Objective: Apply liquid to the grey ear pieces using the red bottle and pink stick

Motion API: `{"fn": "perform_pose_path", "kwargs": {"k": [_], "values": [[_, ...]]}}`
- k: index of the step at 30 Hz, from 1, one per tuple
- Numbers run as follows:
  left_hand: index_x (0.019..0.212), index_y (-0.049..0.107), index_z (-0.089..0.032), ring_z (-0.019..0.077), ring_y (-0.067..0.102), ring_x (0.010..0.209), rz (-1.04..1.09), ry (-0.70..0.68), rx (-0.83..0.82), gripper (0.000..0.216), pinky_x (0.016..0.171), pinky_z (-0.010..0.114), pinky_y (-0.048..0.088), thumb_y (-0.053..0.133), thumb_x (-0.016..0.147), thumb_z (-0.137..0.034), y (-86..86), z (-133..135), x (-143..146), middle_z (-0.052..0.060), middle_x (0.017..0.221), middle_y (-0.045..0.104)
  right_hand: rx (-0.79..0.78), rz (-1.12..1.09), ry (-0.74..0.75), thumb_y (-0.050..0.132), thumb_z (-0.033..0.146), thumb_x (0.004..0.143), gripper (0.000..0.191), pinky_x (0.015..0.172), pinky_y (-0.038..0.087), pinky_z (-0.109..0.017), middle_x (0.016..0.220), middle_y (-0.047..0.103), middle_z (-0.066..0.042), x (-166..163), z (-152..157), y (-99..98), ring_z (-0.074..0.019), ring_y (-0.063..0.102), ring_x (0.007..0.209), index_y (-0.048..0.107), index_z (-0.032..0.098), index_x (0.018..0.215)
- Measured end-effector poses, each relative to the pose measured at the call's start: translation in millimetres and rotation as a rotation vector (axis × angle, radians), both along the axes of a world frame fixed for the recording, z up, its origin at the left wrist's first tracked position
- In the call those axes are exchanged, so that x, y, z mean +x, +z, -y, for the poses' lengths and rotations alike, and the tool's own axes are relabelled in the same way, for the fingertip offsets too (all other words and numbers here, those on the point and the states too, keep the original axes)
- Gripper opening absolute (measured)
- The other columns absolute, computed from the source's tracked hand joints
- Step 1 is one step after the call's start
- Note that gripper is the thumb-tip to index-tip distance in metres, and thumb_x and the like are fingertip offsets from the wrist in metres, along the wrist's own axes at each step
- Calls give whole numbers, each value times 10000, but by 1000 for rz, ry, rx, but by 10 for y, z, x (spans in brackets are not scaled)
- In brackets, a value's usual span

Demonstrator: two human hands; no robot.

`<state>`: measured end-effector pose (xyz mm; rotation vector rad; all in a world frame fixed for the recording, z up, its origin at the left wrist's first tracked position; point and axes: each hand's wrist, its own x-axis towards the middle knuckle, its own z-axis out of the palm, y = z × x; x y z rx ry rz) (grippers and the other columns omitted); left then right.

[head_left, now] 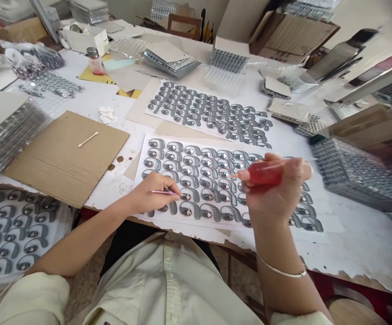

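My left hand (155, 192) pinches a thin pink stick (164, 192), its tip against a grey hook-shaped piece (186, 196) on the near white sheet (327, 223). My right hand (279, 187) is wrapped round a small red squeeze bottle (261, 174) whose orange nozzle points left at the rows of grey pieces. The sheet carries several rows of these pieces, each with a shiny round stud. A second filled sheet (209, 113) lies just behind it.
A brown cardboard piece (63, 158) with a cotton swab (88, 139) lies to the left. A tray of the same grey pieces (13, 230) sits low at the left. Stacked clear blister trays (354, 174) stand right, more trays and boxes (293, 36) at the back.
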<state>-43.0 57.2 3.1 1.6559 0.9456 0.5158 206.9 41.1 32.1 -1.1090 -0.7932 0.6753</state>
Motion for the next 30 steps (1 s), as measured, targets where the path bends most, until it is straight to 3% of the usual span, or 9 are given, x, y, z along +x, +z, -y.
{"fn": "perform_pose_path", "kwargs": {"k": [3,6,10,13,16,20,25,30], "values": [[788,721,-130,113,613,539,41,26,-91,130,455,173,438,694,742,-249,83,-115,-17,35,672,693,-9,-78,52,688,618,684,434,294,270,-217,622,526,27,58,-153,77,-120,540,438,578,206,770],[780,719,-131,119,623,543,7,24,32,117,458,177,440,688,745,-238,172,-211,8,38,678,701,-14,-72,126,697,611,677,414,288,255,-230,561,526,18,47,-242,95,-148,555,428,604,208,705],[806,700,-134,131,646,573,-49,-85,541,111,526,206,489,608,806,-197,221,-321,111,39,701,714,-54,-78,282,700,556,699,367,291,275,-236,563,560,-6,-6,-280,77,-172,590,467,603,213,615],[813,669,-132,161,691,683,-60,-222,901,141,591,236,534,532,837,-157,139,-377,170,62,796,733,-103,-142,305,738,534,661,339,292,290,-225,605,589,-7,-2,-283,54,-206,637,536,602,223,645],[829,643,-143,146,687,681,-107,-284,1119,156,534,207,524,488,851,-138,-15,-376,163,62,801,727,-104,-179,248,723,600,649,405,289,287,-219,599,587,-1,50,-284,30,-196,626,516,595,217,639],[871,622,-124,117,664,624,-33,-258,1365,138,481,189,509,490,836,-104,-169,-292,101,75,843,731,-102,-164,168,685,683,638,488,296,290,-230,582,574,0,96,-296,-29,-148,552,452,621,208,728],[819,621,-101,101,613,514,-10,-235,1425,148,388,203,451,480,808,-56,-189,-209,75,88,853,731,-88,-69,119,712,628,639,494,287,306,-230,673,583,8,30,-297,-137,-157,577,483,580,221,886],[783,633,-96,100,550,437,-39,-249,1435,148,364,225,437,494,825,-68,-201,-197,96,95,834,723,-61,129,94,711,580,671,401,361,412,-249,734,601,-10,-97,-218,-259,-149,585,537,618,207,783]]}}
